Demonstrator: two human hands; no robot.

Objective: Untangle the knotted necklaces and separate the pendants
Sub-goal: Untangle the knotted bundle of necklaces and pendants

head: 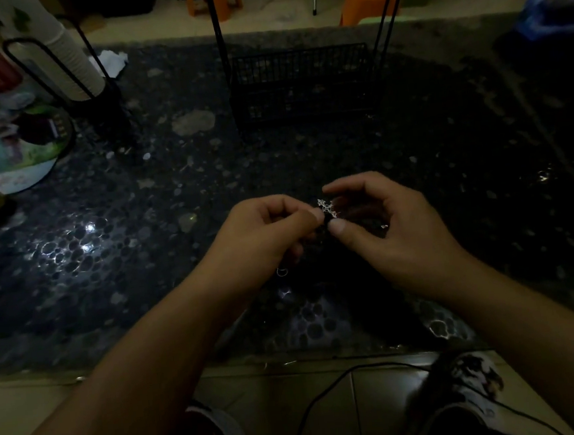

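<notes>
Above dark table (142,228): 2 hands, L (266,232) & R (382,223), pinch 1 cross pendant (327,208).

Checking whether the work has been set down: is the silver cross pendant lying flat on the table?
No, the cross pendant is held up between the left hand and right hand, above the dark table.
</notes>
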